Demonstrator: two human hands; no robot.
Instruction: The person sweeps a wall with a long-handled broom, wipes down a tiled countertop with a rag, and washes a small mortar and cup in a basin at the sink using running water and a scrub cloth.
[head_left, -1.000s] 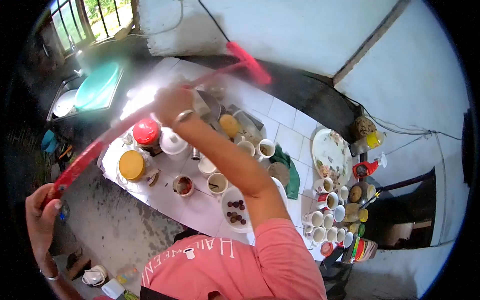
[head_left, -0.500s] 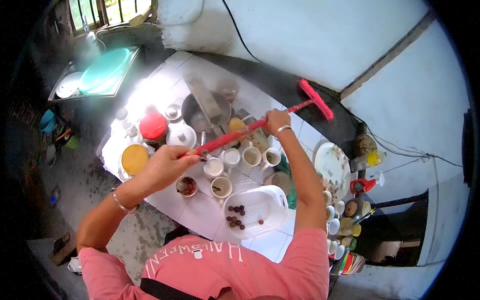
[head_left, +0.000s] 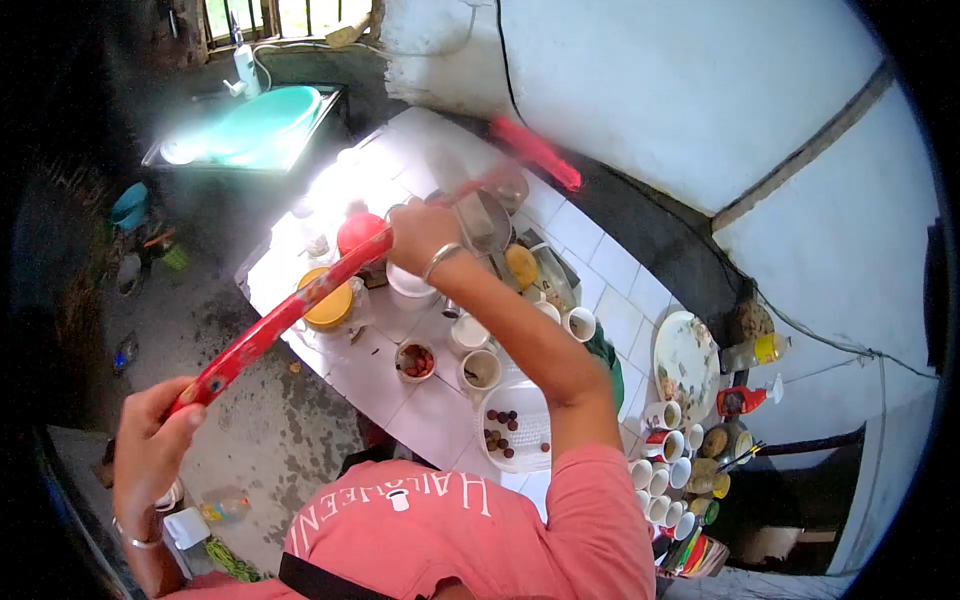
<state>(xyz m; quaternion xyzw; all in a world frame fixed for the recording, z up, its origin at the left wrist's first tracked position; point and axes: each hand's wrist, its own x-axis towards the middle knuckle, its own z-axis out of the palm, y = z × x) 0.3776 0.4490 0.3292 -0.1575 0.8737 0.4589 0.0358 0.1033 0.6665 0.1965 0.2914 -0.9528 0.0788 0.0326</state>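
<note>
A long red pole with a T-shaped head (head_left: 290, 318) slants across the view; whether the head is a squeegee or a brush I cannot tell. My left hand (head_left: 155, 440) is closed on its lower end, out past the table's left side above the floor. Farther up, my right hand (head_left: 425, 242) grips the pole over the table. The blurred red head is at the table's far edge, near the wall. Beneath the pole are a red-lidded container (head_left: 360, 233) and a yellow-lidded jar (head_left: 328, 298). My right forearm passes above several cups and a white basket (head_left: 520, 461) holding small dark round things.
The white-tiled table (head_left: 420, 420) also bears a cup of reddish pieces (head_left: 415, 360) and a metal pan (head_left: 484, 222). A sink with a green basin (head_left: 265, 125) stands far left. Several cups, a flowered plate (head_left: 687, 365) and a bottle (head_left: 755, 352) are at the right.
Both hands and the pole have moved left. My left hand has dropped toward me beyond the table, and the red head has swung left along the wall. The view has shifted slightly.
</note>
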